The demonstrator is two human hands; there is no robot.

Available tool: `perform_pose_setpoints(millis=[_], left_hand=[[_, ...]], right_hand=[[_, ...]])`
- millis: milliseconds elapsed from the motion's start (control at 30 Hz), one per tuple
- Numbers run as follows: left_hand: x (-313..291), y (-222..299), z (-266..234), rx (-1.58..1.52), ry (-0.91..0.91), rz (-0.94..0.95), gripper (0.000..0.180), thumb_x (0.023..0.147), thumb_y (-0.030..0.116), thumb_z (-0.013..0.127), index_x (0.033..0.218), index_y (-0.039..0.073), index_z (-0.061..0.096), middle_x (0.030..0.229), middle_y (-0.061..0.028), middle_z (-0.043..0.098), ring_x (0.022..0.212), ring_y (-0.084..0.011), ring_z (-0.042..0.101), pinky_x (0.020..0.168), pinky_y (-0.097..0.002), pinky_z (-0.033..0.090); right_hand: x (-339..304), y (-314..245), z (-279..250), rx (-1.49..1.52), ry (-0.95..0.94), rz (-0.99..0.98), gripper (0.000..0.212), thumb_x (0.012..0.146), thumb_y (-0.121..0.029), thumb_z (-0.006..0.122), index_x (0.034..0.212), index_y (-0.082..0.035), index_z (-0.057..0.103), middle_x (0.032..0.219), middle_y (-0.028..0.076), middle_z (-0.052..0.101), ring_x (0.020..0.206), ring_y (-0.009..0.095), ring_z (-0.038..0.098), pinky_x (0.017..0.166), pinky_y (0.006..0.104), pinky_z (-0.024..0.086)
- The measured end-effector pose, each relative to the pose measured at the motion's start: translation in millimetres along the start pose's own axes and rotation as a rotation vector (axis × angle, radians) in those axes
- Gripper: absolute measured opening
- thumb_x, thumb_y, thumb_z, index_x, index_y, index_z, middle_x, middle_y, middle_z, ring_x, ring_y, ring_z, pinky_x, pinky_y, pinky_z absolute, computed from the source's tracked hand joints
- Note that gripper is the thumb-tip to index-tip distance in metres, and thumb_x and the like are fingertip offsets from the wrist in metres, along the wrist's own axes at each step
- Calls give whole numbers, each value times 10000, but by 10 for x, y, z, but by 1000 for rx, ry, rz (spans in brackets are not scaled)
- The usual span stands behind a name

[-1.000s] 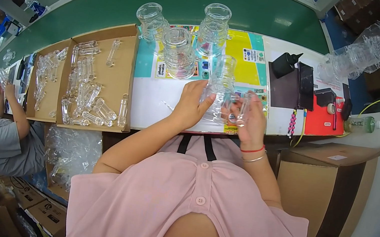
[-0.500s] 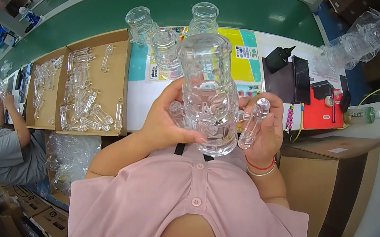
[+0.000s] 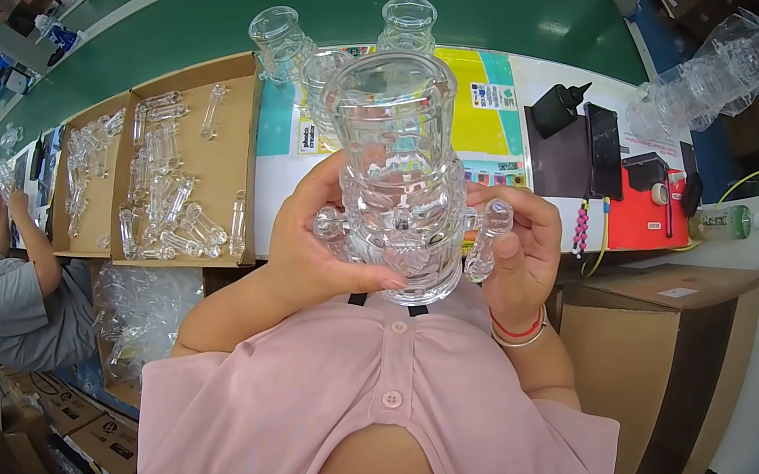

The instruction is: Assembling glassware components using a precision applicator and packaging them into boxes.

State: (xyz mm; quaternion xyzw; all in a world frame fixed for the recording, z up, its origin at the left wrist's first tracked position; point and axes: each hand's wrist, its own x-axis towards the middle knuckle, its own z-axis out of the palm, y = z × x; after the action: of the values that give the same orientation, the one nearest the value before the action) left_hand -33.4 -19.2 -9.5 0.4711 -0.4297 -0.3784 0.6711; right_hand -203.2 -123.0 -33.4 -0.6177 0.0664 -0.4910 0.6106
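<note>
A clear, ribbed mug-shaped vessel (image 3: 397,164) is held upright in front of my chest, its wide rim tilted slightly away. My left hand (image 3: 303,239) is wrapped round its left side and base, thumb across the front. By that hand a clear rounded knob (image 3: 331,224) sticks out from the vessel's left side. My right hand (image 3: 528,258) has its fingers curled round a short clear handle (image 3: 489,239) with ball-shaped ends. The handle stands upright against the vessel's right side; whether it is fixed there I cannot tell.
Similar clear vessels (image 3: 279,39) stand behind on the table. At left, cardboard trays (image 3: 230,150) hold several clear handles. A black bottle (image 3: 557,108), phone (image 3: 603,155) and red box (image 3: 639,220) lie at right, above an open carton (image 3: 618,350). A co-worker (image 3: 27,307) sits far left.
The vessel has shifted slightly left and its rim has tipped a little toward me. My right hand and the handle have moved left with it.
</note>
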Motion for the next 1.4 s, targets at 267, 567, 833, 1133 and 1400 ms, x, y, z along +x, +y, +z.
perform_pose_setpoints(millis=[267,567,833,1133,1400], left_hand=[[3,-7,-100,-18,8,-39,987,479,278,873,1271,-6,358,1076,-100,572,958,-160,545,811,-284,417],[-72,174,-270,-38,-41,-53,970,518,228,858,1289,17,309,1124,-96,531,1029,-177,517,835,-296,407],[-229,370,-434,597,-404,327,811,573,172,823,1253,4,413,1090,-116,488,959,-248,503,809,-347,419],[-723,231,-233,302,-414,564,612,616,197,775,1156,29,539,1056,-145,477,980,-307,468,829,-372,403],[-323,373,-420,52,-123,-217,845,591,236,819,1271,36,360,1185,-105,475,1079,-209,480,911,-345,388]], right_hand=[[26,81,73,-124,-48,-100,359,857,-270,551,1105,-44,422,1039,128,530,949,218,541,990,522,290],[453,-100,82,-437,-279,-123,597,909,-507,248,1155,6,431,1117,127,526,1026,273,520,1019,462,223],[640,-349,485,-198,-651,15,504,901,-446,389,1153,-12,431,1176,243,490,1139,343,460,953,417,362],[69,-381,491,33,-717,-141,472,938,-352,276,1110,38,477,1035,238,574,1025,361,546,863,431,436],[682,-120,765,217,-219,801,447,955,-349,287,1086,23,496,1026,123,570,920,201,562,830,321,435]])
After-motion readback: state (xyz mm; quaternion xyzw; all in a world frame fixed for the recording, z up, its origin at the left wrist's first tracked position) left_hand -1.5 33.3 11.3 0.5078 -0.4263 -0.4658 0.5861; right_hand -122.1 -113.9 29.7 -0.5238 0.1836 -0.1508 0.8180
